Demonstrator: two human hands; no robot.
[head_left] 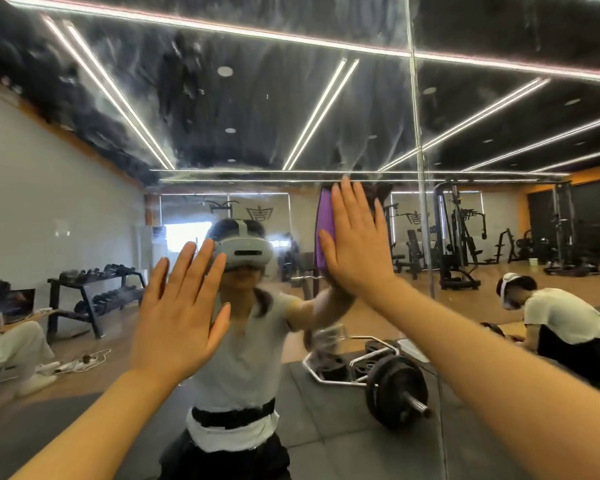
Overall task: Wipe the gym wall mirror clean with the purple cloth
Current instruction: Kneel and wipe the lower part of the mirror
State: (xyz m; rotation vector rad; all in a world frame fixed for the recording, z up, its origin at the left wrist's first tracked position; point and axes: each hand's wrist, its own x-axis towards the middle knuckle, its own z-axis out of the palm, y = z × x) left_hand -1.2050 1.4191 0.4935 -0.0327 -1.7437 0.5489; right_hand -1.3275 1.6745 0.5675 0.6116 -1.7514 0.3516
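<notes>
Mirror glass (222,109) fills nearly the whole view, a tall wall panel with a vertical seam (417,140) to the right of centre; its upper part carries cloudy smears and streaks, while the lower part reflects the gym more cleanly. Reflected in it are a dumbbell rack (94,299) at the left and a loaded hex barbell (388,372) on the floor mat below. The right hand (355,244) is raised flat against the glass, fingers straight and close together, pressing the purple cloth (324,226) between palm and mirror. Only a narrow strip of cloth shows, at the thumb side of the hand, its long axis running upright. The left hand (181,313) is lower and to the left, fingers straight and slightly spread, holding nothing; whether it touches the glass I cannot tell. The dirtiest area lies above the right hand's fingertips, so the next stroke probably runs upward from there, with that hand far nearer the work than the left.
</notes>
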